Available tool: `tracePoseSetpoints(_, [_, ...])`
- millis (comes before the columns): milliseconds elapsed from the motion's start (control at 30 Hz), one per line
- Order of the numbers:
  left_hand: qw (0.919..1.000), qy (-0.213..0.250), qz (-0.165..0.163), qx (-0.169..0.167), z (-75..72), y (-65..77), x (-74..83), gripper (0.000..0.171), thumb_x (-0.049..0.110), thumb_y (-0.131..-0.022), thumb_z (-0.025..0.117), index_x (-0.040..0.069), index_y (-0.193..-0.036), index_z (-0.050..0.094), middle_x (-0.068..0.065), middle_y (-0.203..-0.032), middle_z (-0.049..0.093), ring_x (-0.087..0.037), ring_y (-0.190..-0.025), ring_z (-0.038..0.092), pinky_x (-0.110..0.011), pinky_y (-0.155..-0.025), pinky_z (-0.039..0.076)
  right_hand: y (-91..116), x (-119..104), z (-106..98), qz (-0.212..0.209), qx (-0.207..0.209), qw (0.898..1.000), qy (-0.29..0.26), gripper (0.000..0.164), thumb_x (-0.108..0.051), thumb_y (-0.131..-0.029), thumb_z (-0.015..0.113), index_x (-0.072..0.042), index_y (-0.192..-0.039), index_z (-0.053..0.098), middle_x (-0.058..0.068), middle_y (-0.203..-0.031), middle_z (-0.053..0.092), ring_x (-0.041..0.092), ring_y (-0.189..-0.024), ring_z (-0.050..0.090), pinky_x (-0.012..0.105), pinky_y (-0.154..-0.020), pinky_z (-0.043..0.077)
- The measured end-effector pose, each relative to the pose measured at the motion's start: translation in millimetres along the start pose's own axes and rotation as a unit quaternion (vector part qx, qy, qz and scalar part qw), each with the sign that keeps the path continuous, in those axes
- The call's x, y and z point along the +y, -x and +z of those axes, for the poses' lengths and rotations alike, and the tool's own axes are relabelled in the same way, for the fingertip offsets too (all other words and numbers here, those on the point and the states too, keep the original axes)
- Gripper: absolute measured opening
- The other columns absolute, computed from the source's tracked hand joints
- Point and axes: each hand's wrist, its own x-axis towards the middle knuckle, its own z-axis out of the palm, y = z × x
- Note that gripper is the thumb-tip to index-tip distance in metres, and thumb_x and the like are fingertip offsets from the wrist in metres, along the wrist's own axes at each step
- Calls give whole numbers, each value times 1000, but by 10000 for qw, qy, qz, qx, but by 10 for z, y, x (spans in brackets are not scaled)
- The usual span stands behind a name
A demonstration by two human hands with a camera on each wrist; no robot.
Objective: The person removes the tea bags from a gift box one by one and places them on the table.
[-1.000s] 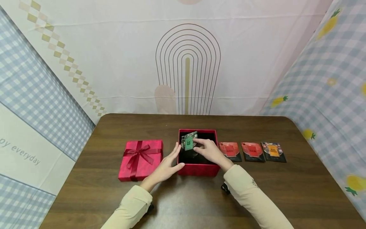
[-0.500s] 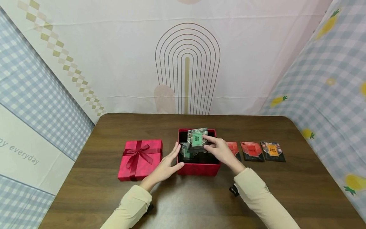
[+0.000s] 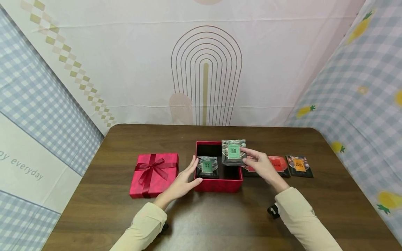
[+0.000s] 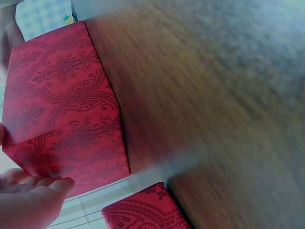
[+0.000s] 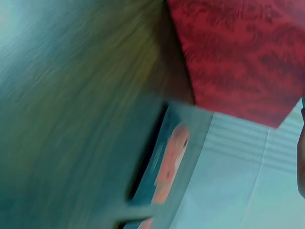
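My right hand [image 3: 262, 166] pinches the right edge of a flat square sachet [image 3: 233, 152] with a green label, held above the right side of a red box [image 3: 218, 186]. A second green-labelled sachet [image 3: 207, 167] lies inside the box, on the left. Against the box's left wall rests my left hand [image 3: 181, 182], fingers extended and thumb at the front corner. The left wrist view shows those fingers [image 4: 52, 186] touching the patterned red box [image 4: 71, 95]. In the right wrist view, only a sliver of the right hand [image 5: 301, 157] appears, at the right edge.
Left of the box lies its red lid [image 3: 154, 177] with a ribbon bow. To the right, a row holds a red sachet [image 3: 250, 171] partly hidden by the hand, another red sachet [image 3: 278, 164] and an orange-labelled sachet [image 3: 299, 166], all on the brown wooden table [image 3: 201, 223].
My right hand has lifted the green-labelled sachet out of the box and carried it rightward, uncovering the second one beneath. The left hand has stayed at the box's side.
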Motion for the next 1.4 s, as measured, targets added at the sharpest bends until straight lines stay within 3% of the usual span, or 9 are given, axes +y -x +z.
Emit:
tracePoseSetpoints(100, [10000, 23, -11, -15, 0, 0, 0, 71, 20, -90, 57, 7, -146, 15, -14, -152, 4, -31, -136, 18, -52, -105, 21, 79, 57, -111, 52, 126, 9999, -24, 49, -17, -92, 55, -3, -137, 41, 20, -139, 39, 26, -116, 49, 29, -87, 46])
tracePoseSetpoints(233, [10000, 12, 12, 16, 6, -7, -15, 71, 21, -90, 57, 6, -146, 15, -16, -152, 5, -33, -136, 18, -53, -104, 23, 192, 125, -248, 58, 398, 9992, -79, 51, -17, -92, 54, 0, -137, 38, 25, -138, 36, 2, -99, 55, 21, -75, 48])
tracePoseSetpoints(333, [10000, 20, 28, 20, 7, -8, -19, 72, 21, -90, 57, 6, -146, 15, -16, -152, 5, -33, -136, 18, -53, -104, 23, 271, 175, -320, 73, 526, 9985, -131, 51, -16, -93, 53, 3, -137, 36, 26, -141, 32, -6, -86, 57, 23, -71, 51])
tracePoseSetpoints(633, [10000, 23, 3, -15, 12, -15, -15, 71, 21, -90, 57, 8, -146, 15, -15, -152, 5, -31, -136, 18, -52, -105, 22, 457, 398, -399, 274, 311, 9991, -81, 49, -7, -92, 52, 8, -136, 36, 31, -137, 33, 9, -75, 65, 32, -71, 53])
tracePoseSetpoints(833, [10000, -13, -29, -10, -5, -6, -20, 72, 20, -90, 58, 7, -146, 14, -15, -152, 5, -30, -136, 18, -51, -106, 21, 569, 507, -400, 333, -251, 9991, -47, 45, 0, -91, 51, 14, -131, 37, 35, -116, 49, 13, -77, 66, 33, -69, 53])
tracePoseSetpoints(1000, [10000, -6, 9, -4, 3, -9, -29, 72, 21, -90, 57, 6, -146, 14, -15, -152, 5, -31, -136, 18, -51, -106, 21, 671, 588, -421, 348, -736, 9966, 145, 43, -1, -90, 52, 18, -127, 39, 36, -114, 51, 19, -74, 67, 35, -66, 54])
tracePoseSetpoints(1400, [10000, -32, -46, -12, -1, -5, -22, 72, 22, -90, 57, 8, -146, 14, -14, -152, 4, -31, -136, 18, -51, -106, 22, 709, 656, -346, 696, -1238, 9848, 999, 43, -2, -87, 56, 15, -125, 44, 14, -86, 65, 17, -64, 62, 28, -58, 51])
